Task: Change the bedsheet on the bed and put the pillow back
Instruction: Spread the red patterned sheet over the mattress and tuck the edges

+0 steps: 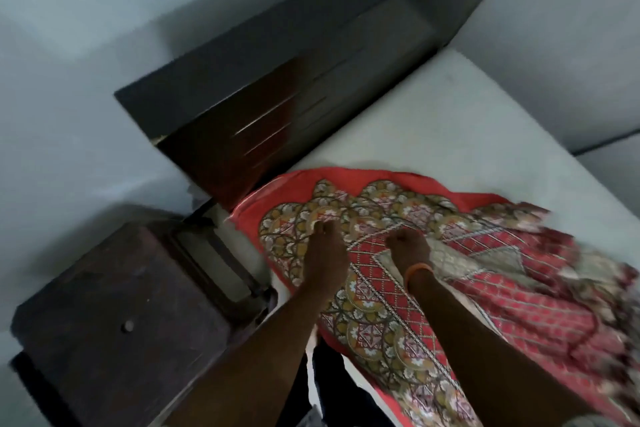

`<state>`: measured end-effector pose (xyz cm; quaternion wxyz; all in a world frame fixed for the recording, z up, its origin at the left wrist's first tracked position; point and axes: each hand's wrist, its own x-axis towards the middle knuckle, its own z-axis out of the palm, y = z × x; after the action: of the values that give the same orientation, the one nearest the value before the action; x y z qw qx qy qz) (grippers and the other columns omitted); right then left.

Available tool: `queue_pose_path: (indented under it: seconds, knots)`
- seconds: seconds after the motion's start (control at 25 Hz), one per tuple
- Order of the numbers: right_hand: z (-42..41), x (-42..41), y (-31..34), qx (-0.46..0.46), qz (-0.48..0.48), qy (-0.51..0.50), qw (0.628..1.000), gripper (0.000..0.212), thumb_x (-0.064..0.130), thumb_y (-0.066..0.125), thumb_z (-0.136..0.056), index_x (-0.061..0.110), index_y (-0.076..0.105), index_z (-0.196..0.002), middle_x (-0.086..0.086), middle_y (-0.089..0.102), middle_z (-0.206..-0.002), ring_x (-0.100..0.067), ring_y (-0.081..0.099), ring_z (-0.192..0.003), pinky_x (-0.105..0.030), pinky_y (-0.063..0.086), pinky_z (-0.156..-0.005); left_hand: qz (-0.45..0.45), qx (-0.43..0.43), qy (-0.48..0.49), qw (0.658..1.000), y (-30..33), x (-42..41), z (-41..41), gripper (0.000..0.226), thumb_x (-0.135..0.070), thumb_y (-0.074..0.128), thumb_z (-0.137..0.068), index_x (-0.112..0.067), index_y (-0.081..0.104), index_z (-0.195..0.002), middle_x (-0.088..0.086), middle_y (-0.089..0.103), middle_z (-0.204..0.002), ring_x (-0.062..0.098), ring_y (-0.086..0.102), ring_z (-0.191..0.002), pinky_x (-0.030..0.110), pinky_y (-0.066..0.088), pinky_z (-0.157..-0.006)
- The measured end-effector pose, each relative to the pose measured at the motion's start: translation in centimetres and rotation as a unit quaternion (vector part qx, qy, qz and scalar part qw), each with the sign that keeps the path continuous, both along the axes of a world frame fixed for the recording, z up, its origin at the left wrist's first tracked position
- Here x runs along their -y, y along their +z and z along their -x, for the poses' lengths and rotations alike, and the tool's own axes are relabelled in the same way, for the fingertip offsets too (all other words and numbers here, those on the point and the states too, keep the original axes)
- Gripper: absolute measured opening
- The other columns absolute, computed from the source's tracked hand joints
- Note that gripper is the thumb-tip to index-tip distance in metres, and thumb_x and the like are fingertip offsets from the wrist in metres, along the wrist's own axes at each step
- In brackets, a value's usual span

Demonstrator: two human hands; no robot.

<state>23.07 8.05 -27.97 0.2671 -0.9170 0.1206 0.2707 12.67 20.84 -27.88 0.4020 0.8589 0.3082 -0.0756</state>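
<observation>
A red patterned bedsheet (pixel 381 291) with gold and white medallions lies bunched over the near corner of the bare white mattress (pixel 433 114). Both my arms reach forward over it. My left hand (pixel 323 246) pinches the sheet near its red border, fingers curled into the cloth. My right hand (pixel 408 246), with an orange band at the wrist, is closed in a fist gripping the sheet a little to the right. The sheet's right part is crumpled and blurred. No pillow is in view.
A dark wooden headboard (pixel 263 107) stands along the mattress's far-left side against a pale wall. A dark wooden bedside cabinet (pixel 114 315) sits at the lower left, close to the bed corner. Pale wall lies beyond the mattress at the right.
</observation>
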Motion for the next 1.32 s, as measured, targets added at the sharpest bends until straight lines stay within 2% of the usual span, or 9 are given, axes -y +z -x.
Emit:
queue_pose_path:
  seconds: [0.12, 0.2, 0.36, 0.52, 0.72, 0.92, 1.12, 1.24, 1.32]
  knots:
    - [1.6, 6.1, 7.8, 0.049, -0.046, -0.057, 0.996, 0.014, 0.016, 0.065, -0.087, 0.013, 0.068, -0.073, -0.01, 0.069, -0.079, -0.028, 0.065, -0.082, -0.034, 0.051, -0.075, 0.02, 0.02, -0.006, 1.0, 4.6, 2.8, -0.4, 0.027, -0.012, 0.048, -0.097, -0.008, 0.052, -0.124, 0.012, 0.051, -0.124, 0.027, 0.057, -0.105, 0.038, 0.051, -0.081]
    - [3.0, 10.8, 12.0, 0.085, -0.132, -0.166, 0.974, 0.016, 0.011, 0.065, -0.088, 0.012, 0.066, -0.072, -0.007, 0.07, -0.074, -0.026, 0.066, -0.078, -0.033, 0.053, -0.071, 0.039, 0.033, -0.033, 0.998, 7.9, 6.2, -0.9, 0.023, -0.019, 0.046, -0.1, -0.007, 0.054, -0.118, 0.013, 0.054, -0.117, 0.031, 0.058, -0.102, 0.039, 0.049, -0.08]
    - [8.2, 21.8, 17.3, 0.106, -0.276, -0.434, 0.851, 0.015, 0.003, 0.06, -0.09, 0.006, 0.064, -0.076, 0.009, 0.06, -0.043, -0.011, 0.056, -0.055, -0.017, 0.043, -0.05, 0.105, 0.051, -0.138, 0.983, 12.8, 16.4, -0.4, 0.026, -0.024, 0.04, -0.102, -0.006, 0.058, -0.102, 0.015, 0.062, -0.099, 0.034, 0.06, -0.092, 0.039, 0.046, -0.072]
    - [15.6, 32.5, 18.3, 0.104, -0.362, -0.607, 0.7, 0.023, 0.018, 0.063, -0.089, 0.015, 0.06, -0.067, 0.003, 0.059, -0.058, -0.012, 0.049, -0.057, -0.029, 0.032, -0.062, 0.121, 0.052, -0.252, 0.959, 15.6, 26.7, 2.0, 0.028, -0.027, 0.04, -0.102, -0.007, 0.057, -0.112, 0.014, 0.065, -0.102, 0.027, 0.06, -0.087, 0.034, 0.047, -0.069]
    - [27.9, 46.6, 18.3, 0.131, -0.401, -0.685, 0.594, 0.029, 0.021, 0.057, -0.094, 0.017, 0.056, -0.065, 0.008, 0.056, -0.046, -0.009, 0.049, -0.051, -0.026, 0.03, -0.057, 0.158, 0.016, -0.328, 0.931, 16.2, 41.8, 9.5, 0.027, -0.031, 0.042, -0.103, -0.009, 0.054, -0.114, 0.009, 0.063, -0.093, 0.026, 0.064, -0.082, 0.038, 0.053, -0.069]
    - [40.5, 58.2, 17.8, 0.125, -0.41, -0.727, 0.537, 0.034, 0.02, 0.051, -0.096, 0.018, 0.049, -0.062, 0.008, 0.05, -0.038, -0.005, 0.042, -0.03, -0.022, 0.026, -0.049, 0.17, -0.019, -0.397, 0.902, 16.9, 56.4, 19.8, 0.015, -0.026, 0.045, -0.102, -0.016, 0.053, -0.095, 0.009, 0.063, -0.084, 0.028, 0.064, -0.077, 0.035, 0.05, -0.067]
    - [49.5, 68.9, 18.3, 0.159, -0.409, -0.773, 0.458, 0.025, 0.018, 0.055, -0.093, 0.017, 0.055, -0.068, 0.008, 0.058, -0.043, -0.007, 0.05, -0.045, -0.022, 0.031, -0.056, 0.173, -0.056, -0.479, 0.859, 17.1, 70.4, 27.1, 0.011, -0.016, 0.046, -0.095, -0.013, 0.055, -0.091, 0.01, 0.063, -0.081, 0.025, 0.061, -0.074, 0.034, 0.044, -0.063]
    - [53.8, 76.1, 17.7, 0.18, -0.403, -0.794, 0.419, 0.019, 0.02, 0.058, -0.09, 0.018, 0.058, -0.071, 0.008, 0.062, -0.047, -0.005, 0.054, -0.04, -0.022, 0.035, -0.056, 0.148, -0.067, -0.521, 0.838, 15.6, 79.4, 29.9, 0.021, -0.02, 0.047, -0.095, -0.005, 0.06, -0.099, 0.013, 0.068, -0.088, 0.029, 0.066, -0.081, 0.034, 0.047, -0.066]
    - [56.0, 81.4, 17.1, 0.174, -0.389, -0.809, 0.405, 0.018, 0.02, 0.057, -0.089, 0.016, 0.059, -0.072, 0.008, 0.062, -0.049, -0.006, 0.054, -0.043, -0.023, 0.036, -0.056, 0.157, -0.091, -0.538, 0.823, 14.6, 85.5, 31.4, 0.021, -0.021, 0.046, -0.096, -0.005, 0.06, -0.095, 0.011, 0.066, -0.077, 0.028, 0.068, -0.071, 0.03, 0.048, -0.059]
